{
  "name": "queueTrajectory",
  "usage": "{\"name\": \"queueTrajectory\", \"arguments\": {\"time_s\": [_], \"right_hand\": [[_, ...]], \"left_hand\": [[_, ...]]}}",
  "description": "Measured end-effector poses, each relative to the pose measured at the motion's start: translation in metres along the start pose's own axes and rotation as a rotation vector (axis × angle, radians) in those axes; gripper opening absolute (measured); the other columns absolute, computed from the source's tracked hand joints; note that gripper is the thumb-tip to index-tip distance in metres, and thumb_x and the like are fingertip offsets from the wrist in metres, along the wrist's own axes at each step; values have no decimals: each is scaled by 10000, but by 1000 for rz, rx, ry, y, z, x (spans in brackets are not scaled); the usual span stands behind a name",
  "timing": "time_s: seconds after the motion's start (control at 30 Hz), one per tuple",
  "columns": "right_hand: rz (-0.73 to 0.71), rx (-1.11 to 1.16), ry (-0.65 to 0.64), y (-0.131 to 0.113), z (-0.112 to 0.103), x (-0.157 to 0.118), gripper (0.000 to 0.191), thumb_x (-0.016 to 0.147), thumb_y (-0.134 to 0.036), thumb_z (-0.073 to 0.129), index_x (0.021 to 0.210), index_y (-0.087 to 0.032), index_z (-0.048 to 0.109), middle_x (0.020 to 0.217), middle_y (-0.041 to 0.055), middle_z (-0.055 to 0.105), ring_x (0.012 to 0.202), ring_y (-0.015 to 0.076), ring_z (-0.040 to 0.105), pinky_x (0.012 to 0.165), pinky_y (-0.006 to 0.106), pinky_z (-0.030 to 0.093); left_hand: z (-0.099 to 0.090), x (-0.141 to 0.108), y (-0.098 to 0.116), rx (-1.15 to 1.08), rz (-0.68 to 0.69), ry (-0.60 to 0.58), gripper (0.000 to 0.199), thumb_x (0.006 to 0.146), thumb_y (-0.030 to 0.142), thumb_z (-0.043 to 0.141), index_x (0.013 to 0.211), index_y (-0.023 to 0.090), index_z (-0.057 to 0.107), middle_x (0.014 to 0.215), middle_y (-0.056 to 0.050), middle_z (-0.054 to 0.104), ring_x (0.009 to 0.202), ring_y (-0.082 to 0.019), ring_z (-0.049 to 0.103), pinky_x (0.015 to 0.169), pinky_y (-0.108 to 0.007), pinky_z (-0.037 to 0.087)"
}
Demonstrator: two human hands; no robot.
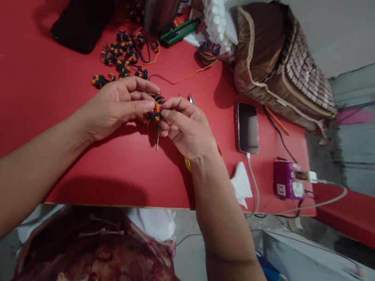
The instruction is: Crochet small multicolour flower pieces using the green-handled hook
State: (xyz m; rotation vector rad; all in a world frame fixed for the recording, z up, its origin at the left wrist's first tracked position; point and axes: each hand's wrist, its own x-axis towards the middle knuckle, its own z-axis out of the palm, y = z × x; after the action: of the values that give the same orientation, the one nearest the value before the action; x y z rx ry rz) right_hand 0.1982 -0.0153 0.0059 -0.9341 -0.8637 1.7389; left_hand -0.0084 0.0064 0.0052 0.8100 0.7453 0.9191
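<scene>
Between my two hands is a small crocheted piece (156, 111) in orange, purple and dark yarn. The thumb and fingers of my left hand (123, 103) pinch its left side. My right hand (187, 126) grips the right side with thumb and fingertips. A thin metal shaft, perhaps a crochet hook (157, 142), points down just below the piece; my fingers hide its upper part. Behind my hands lie several similar crocheted pieces (125, 52) with loose yarn tails. Scissors lie partly under my right hand, with the blade tip (191, 98) and a yellow-orange handle (187, 164) showing.
A multicoloured yarn ball (207, 52) trails a strand across the red table (20, 112). At the back stand a metal bottle (165, 2), a green cutter (180, 32) and a brown bag (260, 43). A black phone-like object (82, 18) lies left; a charging phone (248, 128) and purple power block (286, 180) lie right.
</scene>
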Motion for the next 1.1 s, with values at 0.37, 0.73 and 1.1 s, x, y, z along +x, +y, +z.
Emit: {"name": "queueTrajectory", "arguments": {"time_s": [0.37, 0.73, 1.1], "right_hand": [[32, 28, 7, 1, 1, 2, 374, 711, -221, 1101, 904, -190, 783, 719, -68, 761, 551, 53, 610, 566, 213, 549], [117, 116, -20, 0, -1, 2, 357, 716, -193, 1093, 948, -168, 823, 755, -53, 759, 619, 55, 612, 597, 201, 550], [263, 59, -24, -6, 5, -3, 485, 780, -325, 1096, 813, -208, 626, 623, -139, 450, 537, 24, 346, 466, 156, 244]], "left_hand": [[-9, 7, -6, 64, 11, -56, 410, 769, 6, 951, 1079, 249, 837, 958, 26, 844, 809, -140, 774, 667, -246, 614], [-10, 7, -3, 8, -93, -27, 361, 761, 14, 967, 1034, 205, 828, 910, -1, 844, 779, -156, 798, 750, -287, 666], [-5, 4, 0, 49, -100, -7, 332, 778, 30, 936, 1048, 172, 805, 870, 2, 804, 662, -127, 716, 643, -260, 577]]}}
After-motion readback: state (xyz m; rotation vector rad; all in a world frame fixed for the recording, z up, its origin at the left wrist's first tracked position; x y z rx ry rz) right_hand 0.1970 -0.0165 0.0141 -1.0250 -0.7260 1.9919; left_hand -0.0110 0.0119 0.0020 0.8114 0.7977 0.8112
